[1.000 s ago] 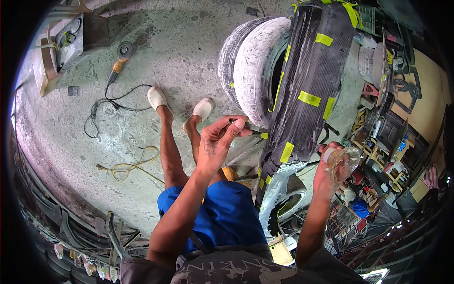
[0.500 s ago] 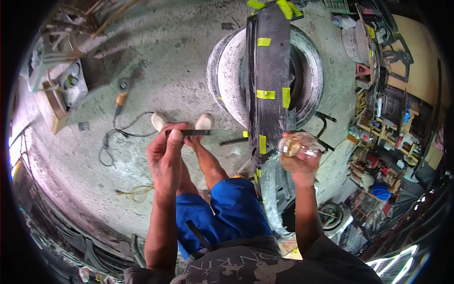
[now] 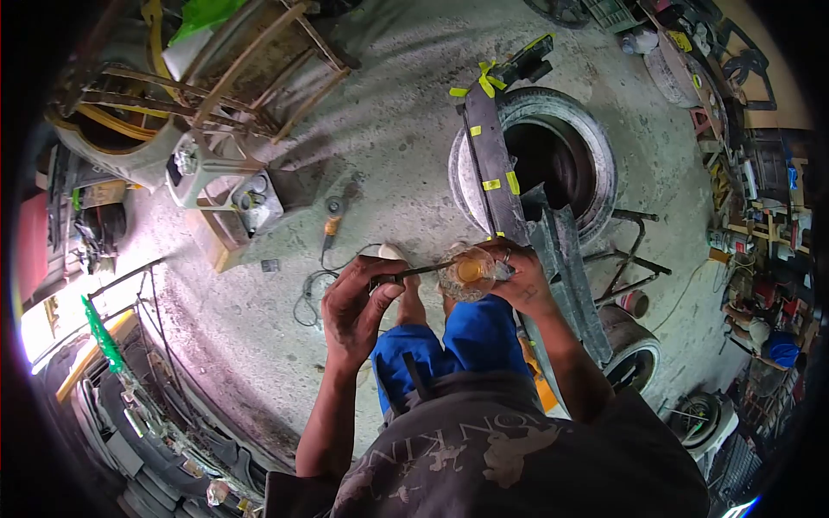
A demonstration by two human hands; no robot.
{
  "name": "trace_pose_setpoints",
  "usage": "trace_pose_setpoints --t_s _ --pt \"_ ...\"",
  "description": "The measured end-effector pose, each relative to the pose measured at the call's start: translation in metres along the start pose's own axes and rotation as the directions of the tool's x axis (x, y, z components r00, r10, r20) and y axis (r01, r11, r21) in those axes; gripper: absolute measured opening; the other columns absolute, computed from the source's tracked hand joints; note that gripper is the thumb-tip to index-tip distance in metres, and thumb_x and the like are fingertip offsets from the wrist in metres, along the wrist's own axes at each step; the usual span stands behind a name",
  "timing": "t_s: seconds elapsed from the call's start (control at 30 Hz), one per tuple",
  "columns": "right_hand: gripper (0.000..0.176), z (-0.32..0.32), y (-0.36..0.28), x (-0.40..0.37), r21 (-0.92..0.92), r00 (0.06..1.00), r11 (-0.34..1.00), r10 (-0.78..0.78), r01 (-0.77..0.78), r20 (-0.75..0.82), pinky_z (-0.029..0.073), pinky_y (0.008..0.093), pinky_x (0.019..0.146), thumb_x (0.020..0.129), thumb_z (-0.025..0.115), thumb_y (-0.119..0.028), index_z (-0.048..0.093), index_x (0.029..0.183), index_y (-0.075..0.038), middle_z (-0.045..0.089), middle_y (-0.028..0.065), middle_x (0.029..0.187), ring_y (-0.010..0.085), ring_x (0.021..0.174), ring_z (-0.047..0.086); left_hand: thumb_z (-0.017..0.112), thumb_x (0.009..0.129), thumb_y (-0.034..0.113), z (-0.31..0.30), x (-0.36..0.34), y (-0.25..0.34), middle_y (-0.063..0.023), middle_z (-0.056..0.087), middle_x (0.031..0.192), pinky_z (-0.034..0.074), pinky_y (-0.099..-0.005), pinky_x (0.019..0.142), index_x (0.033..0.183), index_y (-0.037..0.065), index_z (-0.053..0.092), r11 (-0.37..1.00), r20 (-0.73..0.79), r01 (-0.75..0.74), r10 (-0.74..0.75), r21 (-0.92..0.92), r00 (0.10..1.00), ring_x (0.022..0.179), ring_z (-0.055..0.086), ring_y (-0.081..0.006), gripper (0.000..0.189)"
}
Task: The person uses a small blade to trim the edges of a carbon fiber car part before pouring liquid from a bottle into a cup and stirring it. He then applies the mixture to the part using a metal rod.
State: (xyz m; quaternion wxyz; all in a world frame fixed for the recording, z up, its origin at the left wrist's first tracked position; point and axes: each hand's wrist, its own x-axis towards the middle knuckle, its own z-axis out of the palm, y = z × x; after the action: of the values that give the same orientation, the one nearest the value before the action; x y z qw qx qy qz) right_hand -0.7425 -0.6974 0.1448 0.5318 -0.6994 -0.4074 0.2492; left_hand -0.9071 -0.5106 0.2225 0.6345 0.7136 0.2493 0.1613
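Note:
My left hand (image 3: pixel 356 304) is closed in a pinch round the dark handle of a thin brush (image 3: pixel 418 272). The brush points right, its far end at the mouth of a clear plastic cup (image 3: pixel 458 285). Amber liquid (image 3: pixel 471 271) shows inside the cup, which tilts towards the camera. My right hand (image 3: pixel 521 281) wraps round the cup from the right side. Just beyond my hands, a long dark carbon-patterned panel (image 3: pixel 492 160) with yellow tape strips lies across a whitish tyre (image 3: pixel 596 138). My right hand partly hides the panel's near end.
A grey ribbed piece (image 3: pixel 574 285) leans right of my legs, near another tyre (image 3: pixel 635 358). An angle grinder (image 3: pixel 332 226) with a looped cord lies on the concrete floor (image 3: pixel 380 164). A stool (image 3: pixel 220 186) and a wooden frame (image 3: pixel 259 78) stand at the left.
My hands have come together, bringing the brush to the cup's mouth. The cup has moved left, away from beside the panel, and tilted. The view has turned and shifted left.

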Motion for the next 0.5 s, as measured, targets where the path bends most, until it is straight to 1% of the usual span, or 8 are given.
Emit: trace_pose_setpoints --t_s 0.03,0.13,0.2,0.27,0.3,0.4,0.43,0.5 --pt "0.042 0.001 -0.006 0.003 -0.010 0.999 0.999 -0.044 0.044 -0.030 0.051 0.0265 0.063 0.059 0.082 -0.007 0.064 0.097 -0.004 0.066 0.0063 0.095 0.0145 0.068 0.061 0.063 0.087 0.018 -0.002 -0.003 0.004 -0.0106 0.061 0.092 0.048 -0.0266 0.072 0.100 -0.005 0.061 1.000 -0.005 0.001 -0.001 0.021 1.000 0.078 0.061 -0.0165 0.027" --pt "0.044 0.000 -0.009 0.002 -0.006 0.995 0.995 -0.098 0.098 -0.019 0.050 0.0263 0.062 0.059 0.082 -0.005 0.064 0.099 -0.004 0.064 0.0056 0.095 0.0144 0.066 0.060 0.063 0.087 0.019 -0.005 -0.009 0.017 -0.0109 0.061 0.092 0.048 -0.0267 0.073 0.102 -0.005 0.061 0.999 -0.045 0.036 -0.036 0.004 0.998 0.079 0.061 -0.0160 0.028" --pt "0.044 0.000 -0.017 0.004 0.010 0.993 0.993 -0.120 0.120 -0.013 0.050 0.0260 0.061 0.058 0.082 -0.005 0.064 0.099 -0.004 0.064 0.0054 0.095 0.0141 0.066 0.059 0.062 0.088 0.021 -0.006 -0.011 0.025 -0.0088 0.063 0.087 0.047 -0.0264 0.073 0.101 -0.005 0.062 0.999 -0.064 0.003 0.000 0.045 0.998 0.077 0.059 -0.0142 0.030" --pt "0.045 0.002 -0.025 0.006 0.026 0.990 0.990 -0.140 0.140 -0.007 0.050 0.0257 0.061 0.058 0.082 -0.005 0.064 0.099 -0.005 0.063 0.0052 0.096 0.0139 0.065 0.058 0.060 0.090 0.025 -0.007 -0.016 0.036 -0.0063 0.063 0.081 0.045 -0.0253 0.074 0.100 -0.004 0.063 0.970 -0.078 0.239 -0.242 -0.052 0.967 0.074 0.057 -0.0130 0.031" --pt "0.045 0.003 -0.028 0.006 0.052 0.991 0.989 -0.136 0.135 0.002 0.049 0.0253 0.060 0.058 0.082 -0.006 0.065 0.099 -0.005 0.063 0.0048 0.097 0.0135 0.065 0.057 0.061 0.090 0.031 -0.006 -0.019 0.034 -0.0021 0.062 0.075 0.044 -0.0234 0.073 0.101 -0.005 0.064 0.945 -0.091 0.289 -0.304 -0.152 0.948 0.077 0.054 -0.0086 0.037" --pt "0.045 0.004 -0.044 0.007 0.067 0.991 0.990 -0.126 0.123 0.041 0.049 0.0249 0.060 0.058 0.082 -0.008 0.067 0.100 -0.006 0.063 0.0039 0.098 0.0131 0.065 0.056 0.059 0.091 0.029 -0.002 -0.025 0.038 -0.0034 0.062 0.076 0.043 -0.0236 0.073 0.100 -0.005 0.064 0.949 -0.208 0.281 -0.307 -0.146 0.929 0.074 0.053 -0.0090 0.036" --pt "0.044 0.003 -0.053 0.010 0.054 0.990 0.992 -0.121 0.118 0.066 0.049 0.0249 0.060 0.058 0.082 -0.009 0.067 0.100 -0.007 0.064 0.0035 0.097 0.0130 0.065 0.055 0.057 0.092 0.027 -0.004 -0.032 0.039 -0.0039 0.062 0.076 0.042 -0.0240 0.074 0.101 -0.006 0.063 0.935 -0.183 0.256 -0.305 -0.246 0.935 0.073 0.052 -0.0095 0.035" --pt "0.043 0.004 -0.056 0.010 0.045 0.985 0.986 -0.163 0.160 0.060 0.049 0.0251 0.061 0.059 0.082 -0.010 0.068 0.100 -0.007 0.064 0.0032 0.096 0.0131 0.065 0.055 0.057 0.093 0.026 -0.003 -0.038 0.040 -0.0042 0.060 0.077 0.041 -0.0233 0.070 0.101 -0.006 0.062 0.923 -0.206 0.248 -0.315 -0.294 0.927 0.071 0.051 -0.0098 0.033"
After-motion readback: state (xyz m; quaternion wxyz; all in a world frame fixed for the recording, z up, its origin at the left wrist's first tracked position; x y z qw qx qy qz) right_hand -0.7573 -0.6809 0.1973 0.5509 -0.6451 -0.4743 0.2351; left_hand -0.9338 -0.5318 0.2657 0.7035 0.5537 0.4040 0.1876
